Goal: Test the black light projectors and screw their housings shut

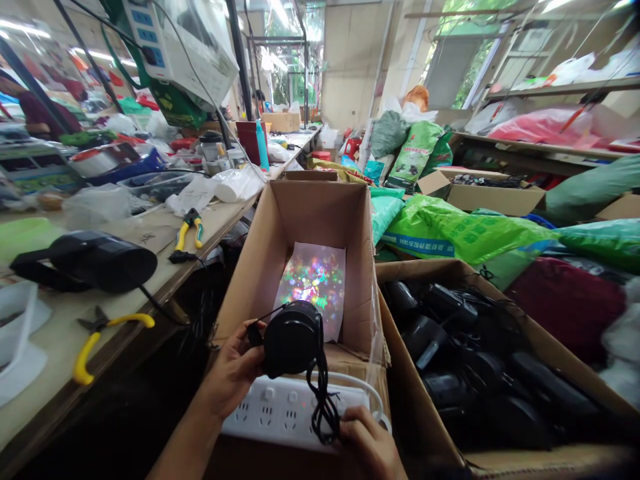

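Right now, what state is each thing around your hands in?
Black round device: held in left hand
Cable: looped in a bundle, hanging down
Right hand: fingers curled beside cable; grip unclear
Power strip: small red light showing
Paper sheet: lit with coloured spots
Middle box: open
Side box: open, full of black devices
Nearer pliers: handles spread

Left hand (236, 368) holds round black device (291, 339); right hand (369, 437) beside bundled cable (326, 415); colored lights (309, 291) on paper (325, 267).
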Available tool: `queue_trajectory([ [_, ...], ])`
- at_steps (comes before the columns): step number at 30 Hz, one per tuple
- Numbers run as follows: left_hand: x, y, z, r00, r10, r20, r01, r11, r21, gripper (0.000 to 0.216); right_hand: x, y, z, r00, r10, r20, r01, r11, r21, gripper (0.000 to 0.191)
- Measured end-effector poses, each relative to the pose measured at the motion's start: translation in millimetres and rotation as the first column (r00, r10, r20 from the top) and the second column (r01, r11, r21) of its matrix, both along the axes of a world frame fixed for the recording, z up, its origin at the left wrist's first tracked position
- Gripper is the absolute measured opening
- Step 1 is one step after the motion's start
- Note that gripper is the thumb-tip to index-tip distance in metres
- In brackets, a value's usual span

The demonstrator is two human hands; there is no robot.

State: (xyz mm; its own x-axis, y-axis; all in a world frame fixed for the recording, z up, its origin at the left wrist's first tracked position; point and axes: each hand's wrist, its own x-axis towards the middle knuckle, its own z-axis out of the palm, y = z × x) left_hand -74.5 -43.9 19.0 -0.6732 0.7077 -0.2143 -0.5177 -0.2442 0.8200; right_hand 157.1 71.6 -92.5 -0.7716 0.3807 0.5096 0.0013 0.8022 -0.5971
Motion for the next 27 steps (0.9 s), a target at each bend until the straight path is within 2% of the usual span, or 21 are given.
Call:
queue_trajectory([
  [10,2.3,0.6,3.1,1.0,-0.006,-0.011,0.006,1.0,-0.013,0.044,-1.3,-3.7,4.7,0.999,-0.005,-0.045,0.004,0.999,-0.036,0.013],
  [14,2.5,0.0,0.6,1.0,-0.015,-0.008,0.015,1.0,-0.004,0.043,-2.7,-4.3,11.3,0.998,-0.011,-0.068,0.01,1.0,-0.018,0.009],
  [19,3.6,0.0,-0.6,1.0,-0.012,0.008,0.013,1.0,-0.006,0.045,-4.3,-5.6,17.7,0.996,-0.039,-0.082,0.039,0.999,-0.003,0.013],
  [22,4.9,-0.1,1.0,1.0,-0.003,0.014,0.003,1.0,-0.013,0.047,-5.6,-6.7,18.5,0.995,-0.056,-0.079,0.055,0.998,-0.016,0.021],
  [25,7.6,0.5,5.3,0.999,0.025,0.031,-0.024,0.999,-0.026,0.049,-7.2,-6.3,21.1,0.998,-0.04,-0.05,0.038,0.998,-0.046,0.016],
  [27,10.7,2.0,8.2,0.999,0.028,0.033,-0.027,0.999,-0.033,0.05,-7.7,-4.6,26.6,0.997,-0.02,-0.069,0.012,0.994,-0.112,0.017],
])
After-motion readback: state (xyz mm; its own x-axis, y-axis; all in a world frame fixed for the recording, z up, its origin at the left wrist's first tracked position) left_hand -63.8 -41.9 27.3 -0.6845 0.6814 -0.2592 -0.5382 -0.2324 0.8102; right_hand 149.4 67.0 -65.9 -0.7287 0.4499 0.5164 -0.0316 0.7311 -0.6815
